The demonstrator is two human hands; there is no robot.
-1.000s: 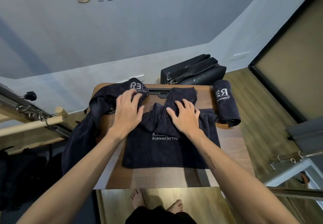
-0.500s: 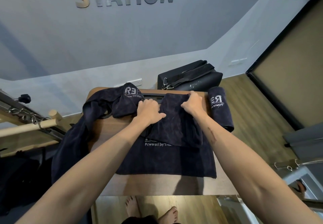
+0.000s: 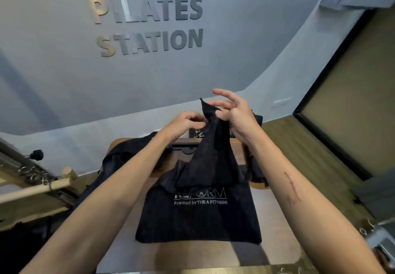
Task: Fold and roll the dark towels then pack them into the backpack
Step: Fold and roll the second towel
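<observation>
A dark towel (image 3: 198,216) with white lettering lies on the wooden table (image 3: 275,226); its far end is lifted into a peak. My right hand (image 3: 232,113) pinches that raised corner, the outer fingers spread. My left hand (image 3: 183,124) grips the towel's edge just left of the peak. A second dark towel (image 3: 126,156) hangs crumpled over the table's far left corner. A rolled dark towel (image 3: 257,171) shows partly behind my right forearm. The black backpack (image 3: 257,118) is mostly hidden behind my hands.
A wooden bar (image 3: 40,188) with chains and a metal frame stand at the left. More metal equipment (image 3: 376,235) sits at the lower right. The grey wall with lettering rises behind the table; wooden floor lies to the right.
Both hands have lifted the towel's far end off the table and drawn together into a peak. The camera has tilted upward, showing more wall.
</observation>
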